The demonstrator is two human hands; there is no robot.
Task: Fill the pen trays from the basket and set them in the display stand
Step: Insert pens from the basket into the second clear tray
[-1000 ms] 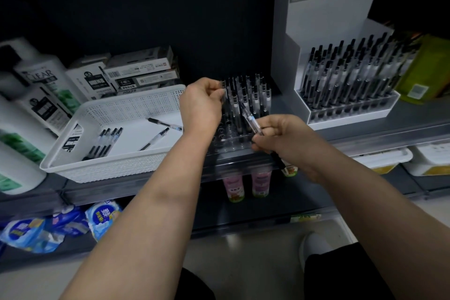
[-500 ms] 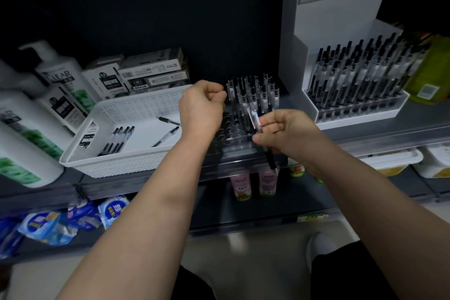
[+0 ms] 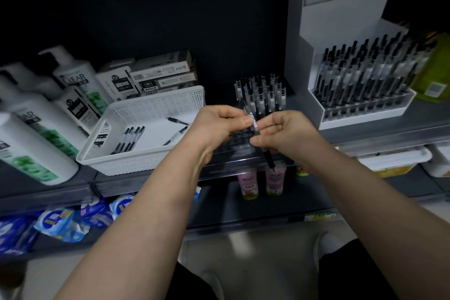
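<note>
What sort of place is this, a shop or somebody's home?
Most likely a shop aisle: several identical shampoo bottles, a display stand holding rows of matching pens, and blue packets stocked lower down.

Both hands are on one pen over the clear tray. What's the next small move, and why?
Likely steer the pen, pinched by left hand and right hand with its tip down, into a front hole of the tray: its back rows are filled, the near holes look empty.

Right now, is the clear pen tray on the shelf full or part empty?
Part empty: pens stand only in the back rows of the clear pen tray; its front rows show bare.
</note>
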